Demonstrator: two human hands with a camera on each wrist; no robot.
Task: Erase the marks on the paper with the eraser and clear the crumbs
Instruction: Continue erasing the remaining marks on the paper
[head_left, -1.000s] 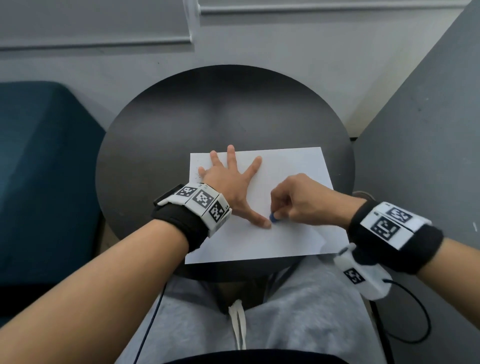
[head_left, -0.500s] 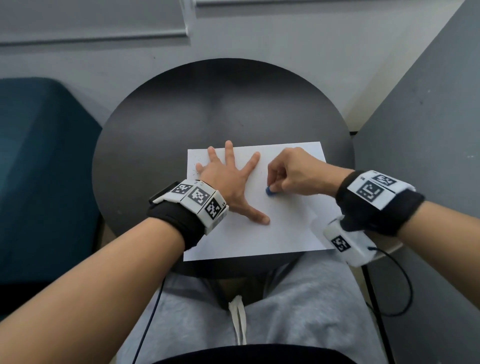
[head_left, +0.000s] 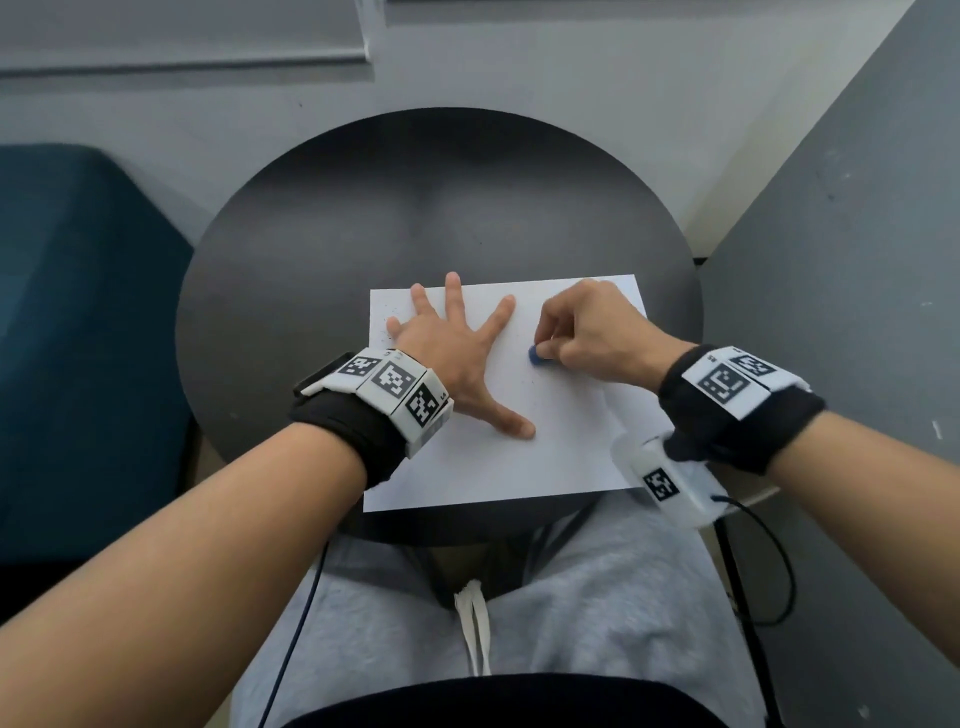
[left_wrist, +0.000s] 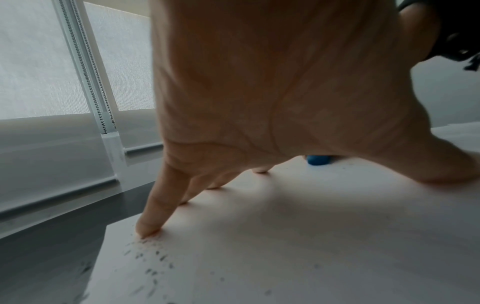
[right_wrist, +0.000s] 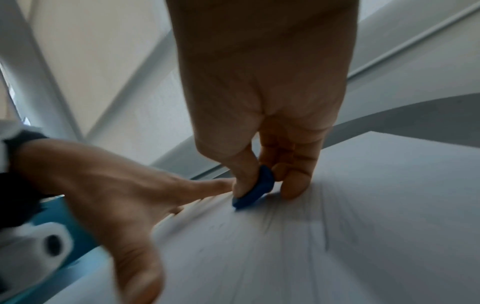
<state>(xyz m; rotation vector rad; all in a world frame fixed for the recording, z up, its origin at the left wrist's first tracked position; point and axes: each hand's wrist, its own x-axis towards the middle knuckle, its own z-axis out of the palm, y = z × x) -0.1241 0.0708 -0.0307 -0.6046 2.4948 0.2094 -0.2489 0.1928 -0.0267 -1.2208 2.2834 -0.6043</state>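
Note:
A white sheet of paper (head_left: 519, 457) lies on the round black table (head_left: 311, 218). My left hand (head_left: 457, 353) is spread flat on the paper's left half, fingers straight, pressing it down. My right hand (head_left: 582, 327) pinches a small blue eraser (head_left: 535, 355) between thumb and fingers, its tip on the paper just right of my left index finger. The right wrist view shows the eraser (right_wrist: 255, 189) tilted against the paper (right_wrist: 337, 226), blurred by motion. Dark crumbs (left_wrist: 153, 257) lie near my left little finger by the paper's left edge (left_wrist: 98, 267).
The paper's near edge hangs close to the table's front rim, over my lap in grey trousers (head_left: 571, 597). A dark blue seat (head_left: 78, 338) stands at the left, a grey partition (head_left: 857, 260) at the right, and a wall with blinds behind.
My right hand has carried the eraser away from my left thumb, up the paper toward its far edge. The left hand has stayed spread on the sheet.

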